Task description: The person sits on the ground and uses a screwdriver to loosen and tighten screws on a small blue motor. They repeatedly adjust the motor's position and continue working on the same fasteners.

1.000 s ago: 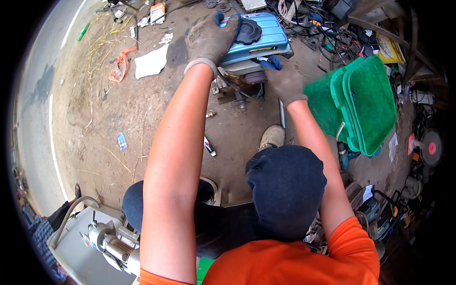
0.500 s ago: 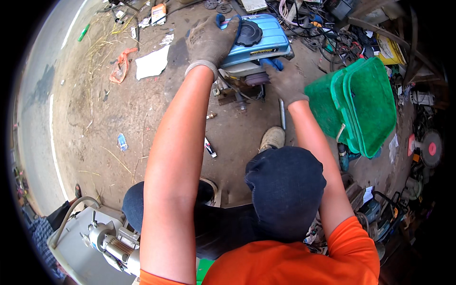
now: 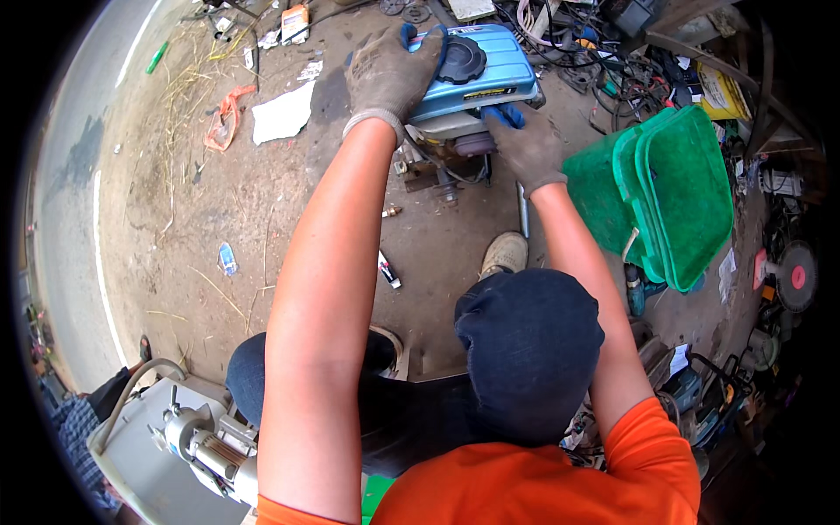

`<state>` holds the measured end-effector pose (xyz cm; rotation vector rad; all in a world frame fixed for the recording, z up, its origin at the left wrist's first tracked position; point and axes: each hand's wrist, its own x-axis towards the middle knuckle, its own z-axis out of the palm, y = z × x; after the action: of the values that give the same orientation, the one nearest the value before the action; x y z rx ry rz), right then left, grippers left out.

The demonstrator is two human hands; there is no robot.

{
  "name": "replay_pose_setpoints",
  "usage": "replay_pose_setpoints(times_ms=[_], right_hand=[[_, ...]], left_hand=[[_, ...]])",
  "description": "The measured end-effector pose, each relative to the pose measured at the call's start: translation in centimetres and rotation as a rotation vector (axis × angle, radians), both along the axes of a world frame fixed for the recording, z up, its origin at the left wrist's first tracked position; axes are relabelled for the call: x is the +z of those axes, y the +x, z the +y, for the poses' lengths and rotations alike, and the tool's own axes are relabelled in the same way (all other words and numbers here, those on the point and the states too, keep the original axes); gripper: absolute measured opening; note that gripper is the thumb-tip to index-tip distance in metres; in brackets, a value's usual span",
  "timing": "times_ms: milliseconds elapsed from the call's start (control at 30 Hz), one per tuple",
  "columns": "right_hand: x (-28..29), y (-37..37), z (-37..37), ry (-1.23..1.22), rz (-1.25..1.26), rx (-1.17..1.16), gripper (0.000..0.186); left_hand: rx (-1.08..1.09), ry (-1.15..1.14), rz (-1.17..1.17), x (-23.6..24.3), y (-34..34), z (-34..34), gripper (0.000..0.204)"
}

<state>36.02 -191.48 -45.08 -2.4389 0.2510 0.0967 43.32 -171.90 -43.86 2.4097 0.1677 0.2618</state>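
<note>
A small engine (image 3: 437, 162) with a light blue fuel tank (image 3: 500, 59) and round black cap (image 3: 459, 59) sits on the ground ahead of me. My left hand (image 3: 389, 74), in a grey-brown glove with blue palm, grips the tank's left edge, fingers curled over it. My right hand (image 3: 525, 144), gloved alike, is closed at the engine's right side just below the tank; what its fingers hold is hidden. A purple-grey round part (image 3: 472, 145) and a black hose sit under the tank, beside that hand.
A green bucket (image 3: 674, 201) stands at my right. Cables (image 3: 612, 96) and parts crowd the back right. A metal rod (image 3: 522, 214), spark plug (image 3: 391, 212) and tube (image 3: 388, 268) lie on the dirty ground. A white machine (image 3: 206, 437) is lower left, another person's leg (image 3: 118, 385) beyond it.
Very little differs. My hands and the engine have shifted a few pixels to the right in the picture, along with the surroundings; both hands stay in the same places on the engine.
</note>
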Motion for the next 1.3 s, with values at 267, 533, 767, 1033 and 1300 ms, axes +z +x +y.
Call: replay_pose_setpoints(times_ms=[267, 533, 767, 1033, 1300], right_hand=[[-0.2, -0.1, -0.3, 0.052, -0.033, 0.016, 0.044], [-1.6, -0.4, -0.7, 0.009, -0.117, -0.002, 0.042], [-0.5, -0.1, -1.1, 0.108, -0.056, 0.033, 0.037], [-1.0, 0.3, -0.8, 0.027, -0.057, 0.085, 0.041], [-0.8, -0.5, -0.4, 0.04, -0.197, 0.063, 0.04]], left_hand=[[-0.005, -0.016, 0.03, 0.4, -0.2, 0.0, 0.065], [0.001, -0.024, 0.023, 0.4, -0.2, -0.1, 0.065], [-0.001, -0.022, 0.016, 0.4, -0.2, 0.0, 0.064], [0.003, -0.043, 0.029, 0.4, -0.1, -0.2, 0.062], [-0.017, -0.028, 0.02, 0.3, 0.1, 0.0, 0.063]])
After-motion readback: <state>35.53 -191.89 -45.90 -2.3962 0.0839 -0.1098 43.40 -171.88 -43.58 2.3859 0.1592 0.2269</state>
